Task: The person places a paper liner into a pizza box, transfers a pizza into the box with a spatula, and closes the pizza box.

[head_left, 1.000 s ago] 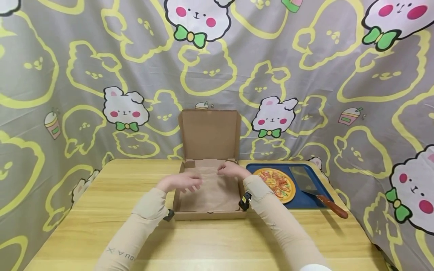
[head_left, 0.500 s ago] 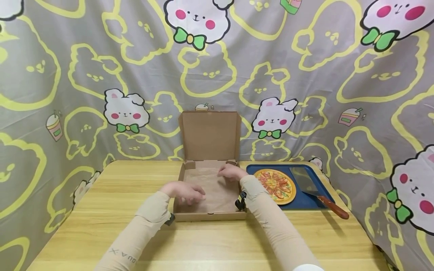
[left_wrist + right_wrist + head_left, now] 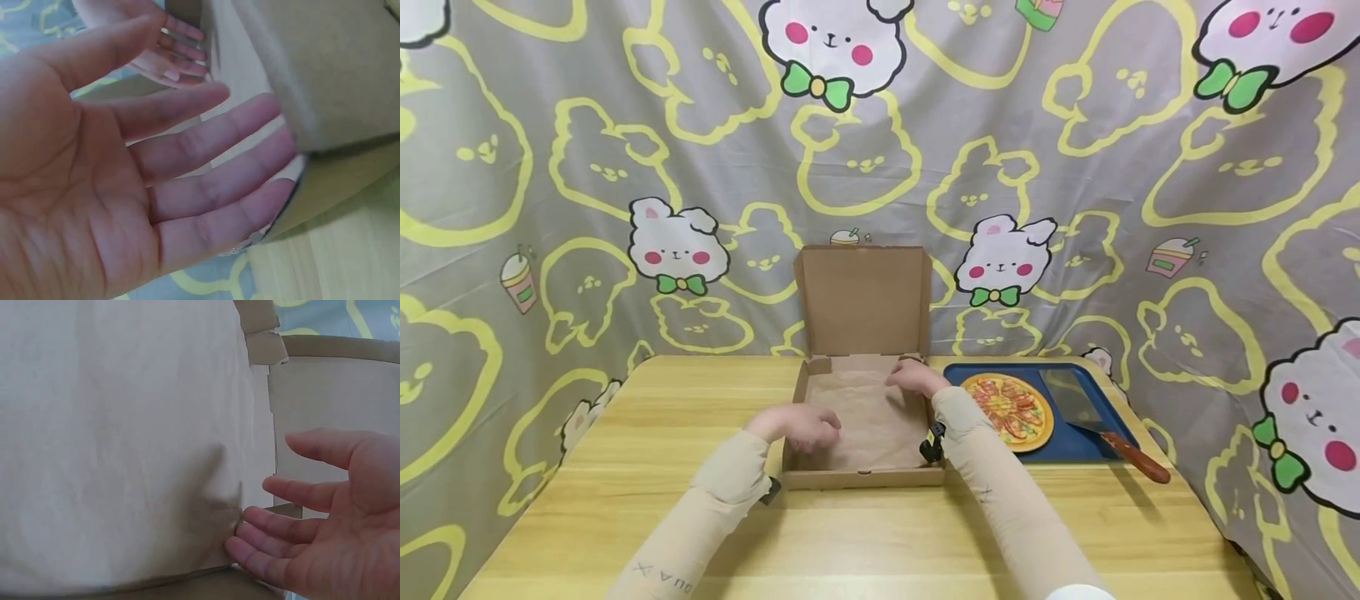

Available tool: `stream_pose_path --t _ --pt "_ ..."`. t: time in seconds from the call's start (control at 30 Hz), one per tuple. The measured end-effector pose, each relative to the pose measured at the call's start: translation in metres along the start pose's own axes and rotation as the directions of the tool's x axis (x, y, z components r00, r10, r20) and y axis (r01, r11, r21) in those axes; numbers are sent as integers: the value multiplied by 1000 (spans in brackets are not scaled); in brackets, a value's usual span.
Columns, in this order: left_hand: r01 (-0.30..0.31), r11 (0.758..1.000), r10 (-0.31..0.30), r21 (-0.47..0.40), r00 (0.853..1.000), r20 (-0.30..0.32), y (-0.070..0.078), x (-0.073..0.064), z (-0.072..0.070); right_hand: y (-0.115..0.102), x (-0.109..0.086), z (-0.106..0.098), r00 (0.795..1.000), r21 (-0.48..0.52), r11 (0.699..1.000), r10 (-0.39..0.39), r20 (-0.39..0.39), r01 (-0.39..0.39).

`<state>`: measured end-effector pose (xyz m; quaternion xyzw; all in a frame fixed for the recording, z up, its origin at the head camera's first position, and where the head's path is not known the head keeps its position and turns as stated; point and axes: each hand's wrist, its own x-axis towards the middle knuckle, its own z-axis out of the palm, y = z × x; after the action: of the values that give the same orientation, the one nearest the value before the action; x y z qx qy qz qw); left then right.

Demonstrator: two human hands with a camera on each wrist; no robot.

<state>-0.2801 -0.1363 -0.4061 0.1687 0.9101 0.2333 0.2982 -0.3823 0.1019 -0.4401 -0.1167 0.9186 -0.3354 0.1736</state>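
A cardboard pizza box (image 3: 863, 479) stands with its lid (image 3: 865, 300) raised, and a sheet of brown paper (image 3: 868, 417) lines its bottom. Over the box's front left part is my left hand (image 3: 802, 425); its fingers extend, slightly spread, in the left wrist view, near the box wall. My right hand (image 3: 919, 377) reaches into the far right corner. Seen from the right wrist, the lower fingertips (image 3: 240, 547) of that hand meet the paper's edge, while thumb and index finger stand apart from it. Neither hand grips anything.
Right of the box, a blue tray (image 3: 992, 367) bears a pizza (image 3: 1011, 410) and a pizza server with a metal blade (image 3: 1071, 398). Its wooden handle (image 3: 1138, 458) juts past the tray's front edge. A patterned curtain (image 3: 880, 183) hangs behind the wooden table (image 3: 865, 542).
My left hand has come down toward the front left of the box, then drawn back slightly leftward. The right hand has barely shifted at the far right corner.
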Motion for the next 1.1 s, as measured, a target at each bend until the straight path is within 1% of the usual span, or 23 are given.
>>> stream_pose_path --t 0.1,0.17,0.27,0.37,0.5,0.63,0.73,0.8,0.87,0.93,1.03,1.1 --pt "-41 999 40 -32 998 -58 -1 -5 2 1 -4 0 999 -16 998 -53 -8 52" --pt "-68 997 64 -46 994 -84 -1 -9 2 1 -8 -1 997 2 997 -76 -10 76" --pt "-103 994 99 -39 990 -104 0 -16 2 3 -14 -3 996 59 994 -94 8 93" --pt "-121 991 114 -53 987 -117 -1 -24 1 4 -20 -6 994 113 988 -108 30 104" --pt "-159 985 147 -66 977 -151 -3 -35 -1 2 -31 -10 987 129 981 -153 48 146" --pt "-207 978 196 -37 960 -198 -2 -45 -4 -2 -47 -15 980 127 975 -192 45 185" --pt "-240 970 228 -24 944 -238 -1 -52 -5 -3 -58 -16 970 116 965 -240 34 234" --pt "-254 967 239 -25 934 -265 0 -56 -5 -4 -65 -17 964 128 958 -264 34 258" --pt "-278 960 257 -36 923 -286 0 -60 -4 -4 -72 -17 957 145 949 -287 36 279" --pt "-297 953 267 -56 914 -306 1 -62 -4 -4 -79 -17 955 163 945 -293 35 284" --pt "-338 938 292 -84 894 -340 4 -65 -4 -2 -91 -17 955 146 946 -297 21 291" --pt "-347 932 287 -106 885 -367 7 -66 -4 1 -99 -18 955 123 948 -296 3 294"
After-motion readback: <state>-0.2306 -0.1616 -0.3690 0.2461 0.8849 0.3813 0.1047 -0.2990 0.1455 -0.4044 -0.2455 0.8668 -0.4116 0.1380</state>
